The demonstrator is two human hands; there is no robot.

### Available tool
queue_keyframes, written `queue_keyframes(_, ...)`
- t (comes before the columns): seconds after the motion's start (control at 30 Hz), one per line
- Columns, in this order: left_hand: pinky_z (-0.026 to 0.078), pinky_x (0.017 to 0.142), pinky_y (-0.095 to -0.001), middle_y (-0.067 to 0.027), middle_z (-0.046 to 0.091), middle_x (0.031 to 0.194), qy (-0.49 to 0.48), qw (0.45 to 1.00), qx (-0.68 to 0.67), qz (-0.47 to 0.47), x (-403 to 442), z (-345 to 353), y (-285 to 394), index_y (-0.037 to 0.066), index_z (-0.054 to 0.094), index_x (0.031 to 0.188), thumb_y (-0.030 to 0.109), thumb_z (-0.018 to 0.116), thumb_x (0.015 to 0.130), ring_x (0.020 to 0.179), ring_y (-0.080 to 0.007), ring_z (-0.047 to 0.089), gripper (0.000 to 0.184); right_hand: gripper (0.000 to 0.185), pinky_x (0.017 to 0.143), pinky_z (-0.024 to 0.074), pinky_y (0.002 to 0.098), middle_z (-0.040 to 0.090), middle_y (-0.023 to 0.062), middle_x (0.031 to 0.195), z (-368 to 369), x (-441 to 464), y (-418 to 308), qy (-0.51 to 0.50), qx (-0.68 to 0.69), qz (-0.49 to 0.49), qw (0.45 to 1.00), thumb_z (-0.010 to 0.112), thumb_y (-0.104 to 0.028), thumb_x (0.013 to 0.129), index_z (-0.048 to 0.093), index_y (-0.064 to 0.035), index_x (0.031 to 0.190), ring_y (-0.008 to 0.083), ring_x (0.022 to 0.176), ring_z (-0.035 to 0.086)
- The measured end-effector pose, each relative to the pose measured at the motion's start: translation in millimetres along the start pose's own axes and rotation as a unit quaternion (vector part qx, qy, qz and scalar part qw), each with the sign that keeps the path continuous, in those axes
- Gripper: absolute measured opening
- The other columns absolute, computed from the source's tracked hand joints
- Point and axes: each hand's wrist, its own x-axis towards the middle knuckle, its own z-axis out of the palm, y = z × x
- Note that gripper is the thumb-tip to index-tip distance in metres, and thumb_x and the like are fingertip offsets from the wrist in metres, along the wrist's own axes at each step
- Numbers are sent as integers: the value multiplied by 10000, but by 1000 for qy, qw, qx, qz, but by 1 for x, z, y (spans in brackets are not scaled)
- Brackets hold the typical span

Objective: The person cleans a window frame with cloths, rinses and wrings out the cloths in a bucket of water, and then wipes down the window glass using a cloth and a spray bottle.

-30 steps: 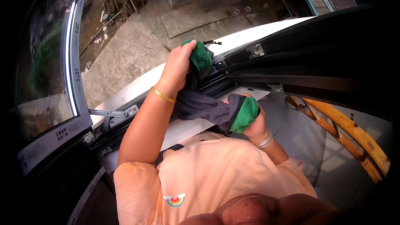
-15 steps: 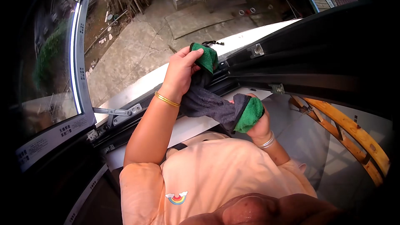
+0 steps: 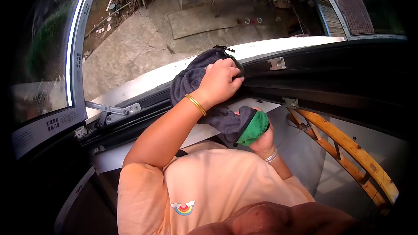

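Observation:
A towel-like cleaning cloth (image 3: 226, 119), dark grey on one face and green on the other, stretches between my two hands. My left hand (image 3: 220, 80), with gold bangles at the wrist, grips a bunched part of it over the black window frame, near the corner; its fingertips are curled and partly hidden. Closer to my body, my right hand (image 3: 264, 141) holds the other end, where the green face is turned outward. Most of the right fingers are behind the cloth.
An open window sash (image 3: 76, 61) stands at the left, joined by a metal stay (image 3: 114, 108). Beyond the white outer ledge (image 3: 143, 75) lies a concrete yard (image 3: 126, 39) below. A wooden ladder (image 3: 348, 141) leans at the right, beneath a black frame (image 3: 331, 74).
My left hand has moved right and down onto the frame, and more of the cloth is now bunched under it. The right hand has shifted slightly left, still holding its end.

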Motion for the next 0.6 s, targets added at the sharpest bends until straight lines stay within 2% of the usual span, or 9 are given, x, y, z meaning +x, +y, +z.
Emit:
queue_keyframes(0.03, 444, 828, -378, -89, 601, 963, 7, 1000, -1, -1, 3, 0, -7, 7, 671, 870, 155, 698, 814, 939, -285, 575, 161, 406, 1034, 444, 487, 600, 225, 1225, 8, 1, -5, -2, 26, -6, 1000, 328, -304, 1007, 510, -21, 1234, 340, 1154, 586)
queue_keyframes(0.07, 443, 825, -345, -86, 588, 946, -12, 994, -102, -28, 6, 2, -12, -9, 659, 879, 145, 702, 825, 915, -257, 569, 169, 390, 1015, 466, 451, 617, 213, 1191, 13, 0, -7, 0, 52, -12, 999, 354, -254, 1007, 512, 36, 1214, 311, 1117, 610)
queue_keyframes(0.1, 443, 821, -313, -82, 576, 930, -28, 978, -201, -53, 9, 1, -12, -25, 648, 888, 134, 706, 835, 892, -229, 563, 178, 390, 1015, 466, 451, 617, 213, 1191, 15, 1, -8, -2, 45, -11, 999, 354, -254, 1007, 512, 36, 1214, 311, 1117, 610)
queue_keyframes(0.13, 424, 805, -259, -54, 547, 915, -21, 962, -266, -56, 10, 0, -8, -43, 629, 892, 94, 690, 859, 867, -160, 524, 153, 397, 1019, 464, 459, 615, 214, 1193, 18, 1, -9, -7, 52, -17, 998, 357, -269, 1005, 513, 29, 1215, 318, 1121, 608)
queue_keyframes(0.27, 422, 796, -256, -21, 536, 926, -29, 935, -346, -77, 13, -2, 4, -41, 634, 900, 73, 671, 879, 868, -126, 504, 122, 420, 1027, 459, 484, 611, 223, 1198, 24, 4, -14, -34, 67, -24, 997, 360, -316, 994, 516, 8, 1211, 338, 1132, 602)
queue_keyframes(0.33, 418, 792, -254, -8, 529, 935, -2, 892, -451, -39, 20, -6, 24, -34, 640, 900, 56, 658, 891, 869, -111, 492, 92, 429, 1027, 459, 484, 613, 218, 1193, 28, 4, -20, -39, 37, -36, 998, 351, -328, 992, 517, 4, 1207, 335, 1135, 600)
queue_keyframes(0.43, 416, 798, -259, -10, 530, 931, 1, 897, -441, 18, 30, -20, 45, -21, 650, 922, 53, 657, 893, 878, -110, 488, 80, 443, 1026, 459, 484, 612, 207, 1188, 34, 3, -27, -49, 23, -49, 997, 335, -342, 990, 520, 1, 1199, 326, 1141, 595)
queue_keyframes(0.5, 420, 832, -273, -22, 537, 950, -19, 897, -442, -3, 26, -19, 41, -7, 646, 985, 70, 660, 898, 914, -130, 501, 117, 447, 1026, 459, 482, 610, 200, 1188, 36, 6, -31, -54, 35, -51, 997, 328, -345, 989, 521, 1, 1195, 321, 1144, 592)
queue_keyframes(0.6, 426, 911, -316, -74, 561, 1015, 2, 950, -290, 112, 18, -18, 28, 15, 627, 1078, 111, 654, 914, 989, -210, 540, 192, 464, 1029, 455, 479, 603, 190, 1196, 37, 10, -31, -68, 5, -66, 996, 326, -362, 989, 525, 4, 1193, 314, 1146, 588)
